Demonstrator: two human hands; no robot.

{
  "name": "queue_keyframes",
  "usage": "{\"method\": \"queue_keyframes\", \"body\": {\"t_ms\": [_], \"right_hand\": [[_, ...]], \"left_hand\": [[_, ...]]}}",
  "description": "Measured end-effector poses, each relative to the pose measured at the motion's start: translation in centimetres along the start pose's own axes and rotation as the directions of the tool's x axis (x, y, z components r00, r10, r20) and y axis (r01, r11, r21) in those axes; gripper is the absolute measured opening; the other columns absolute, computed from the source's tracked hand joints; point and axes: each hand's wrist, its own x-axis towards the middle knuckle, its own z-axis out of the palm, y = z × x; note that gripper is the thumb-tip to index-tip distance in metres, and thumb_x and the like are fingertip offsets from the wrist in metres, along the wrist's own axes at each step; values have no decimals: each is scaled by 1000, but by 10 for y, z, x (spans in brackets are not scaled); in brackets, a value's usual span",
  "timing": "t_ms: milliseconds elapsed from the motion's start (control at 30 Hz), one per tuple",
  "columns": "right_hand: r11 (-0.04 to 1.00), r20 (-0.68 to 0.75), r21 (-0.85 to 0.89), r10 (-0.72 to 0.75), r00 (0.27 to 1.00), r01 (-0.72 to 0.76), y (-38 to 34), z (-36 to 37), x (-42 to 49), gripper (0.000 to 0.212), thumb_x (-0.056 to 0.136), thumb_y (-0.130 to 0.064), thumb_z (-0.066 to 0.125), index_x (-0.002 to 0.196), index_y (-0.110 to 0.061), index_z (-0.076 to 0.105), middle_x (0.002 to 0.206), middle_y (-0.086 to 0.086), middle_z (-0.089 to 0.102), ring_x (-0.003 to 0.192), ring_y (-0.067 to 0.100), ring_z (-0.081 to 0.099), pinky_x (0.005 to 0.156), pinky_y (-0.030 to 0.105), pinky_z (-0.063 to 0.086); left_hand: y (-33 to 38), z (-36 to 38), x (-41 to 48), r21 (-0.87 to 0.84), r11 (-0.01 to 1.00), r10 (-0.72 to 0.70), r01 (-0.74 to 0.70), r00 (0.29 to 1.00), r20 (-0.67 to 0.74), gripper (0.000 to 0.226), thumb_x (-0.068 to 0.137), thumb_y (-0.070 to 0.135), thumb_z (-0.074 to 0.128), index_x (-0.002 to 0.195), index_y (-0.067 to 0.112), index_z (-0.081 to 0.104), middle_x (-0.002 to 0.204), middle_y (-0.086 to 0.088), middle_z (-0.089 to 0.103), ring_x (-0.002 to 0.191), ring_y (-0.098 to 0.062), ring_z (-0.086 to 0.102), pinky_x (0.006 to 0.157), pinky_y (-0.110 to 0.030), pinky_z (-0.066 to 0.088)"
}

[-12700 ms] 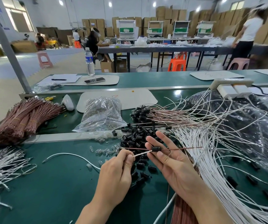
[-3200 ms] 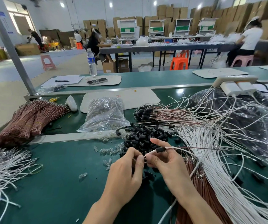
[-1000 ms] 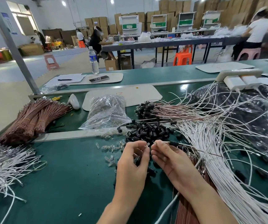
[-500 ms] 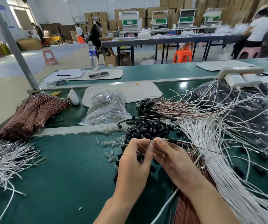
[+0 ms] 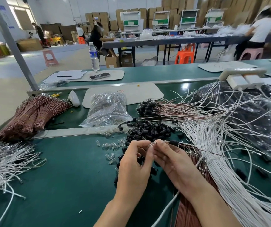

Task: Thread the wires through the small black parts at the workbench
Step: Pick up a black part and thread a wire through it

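A green workbench (image 5: pixel 62 181) fills the foreground of a large hall, and a pile of black parts (image 5: pixel 149 131) lies loose near its middle. Left of the pile and a little behind it sits a clear bag (image 5: pixel 107 110). Well left of the pile lie tied bundles of brown wires (image 5: pixel 31 113), and nearer the camera on that side is a tangle of white wires (image 5: pixel 3 159). Just behind the pile lies a row of finished leads (image 5: pixel 147 106) with black caps, and behind those a white mat (image 5: pixel 131 94). Right of the pile a broad heap of white leads (image 5: pixel 221 161) fans toward the camera, over a black plastic sheet (image 5: pixel 254 112). Scattered clear bulbs (image 5: pixel 113 145) lie at the pile's left edge. Far behind the pile stand a water bottle (image 5: pixel 94 57), long tables with seated people, an orange stool (image 5: pixel 184 56) and stacked cardboard boxes. Just in front of the pile the two hands meet. The right hand (image 5: pixel 175 163) pinches a pair of thin wires (image 5: pixel 205 149) between thumb and curled fingers. One threaded black part (image 5: pixel 174 142) sits on those wires just right of the right fingertips, clear of them, with the wires trailing right. The left hand (image 5: pixel 134 167) has its fingers curled, thumb and forefinger closed on a small clear piece (image 5: pixel 152 143) at the wire tips, touching the right fingertips.
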Motion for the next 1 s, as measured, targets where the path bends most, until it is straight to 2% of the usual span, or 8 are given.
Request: {"method": "queue_keyframes", "body": {"t_ms": [233,633,1000], "right_hand": [[1000,5,-8,-5,1000,5,0,0,1,16,77,-24,75,82,-10,82,89,11,77,82,16,75,71,21,59],[1000,2,-2,-17,1000,17,2,-5,3,24,72,-28,81,87,-10,82,93,12,77,85,17,75,72,22,60],[1000,-18,-12,-12,1000,11,1,-3,2,20,74,-24,78,86,-8,82,92,15,77,81,17,75,69,22,60]], "left_hand": [[0,-1,1,-9,1000,7,-7,1000,12,12,99,43,58,105,52,53,96,23,65,88,-4,66,71,-7,47],[1,-2,1,55,997,49,-52,997,55,9,102,40,54,111,43,56,99,21,62,93,-6,65,76,-11,48],[2,-3,1,70,997,44,-45,999,20,11,102,38,55,113,38,56,99,23,60,92,-4,63,76,-8,45]]}}
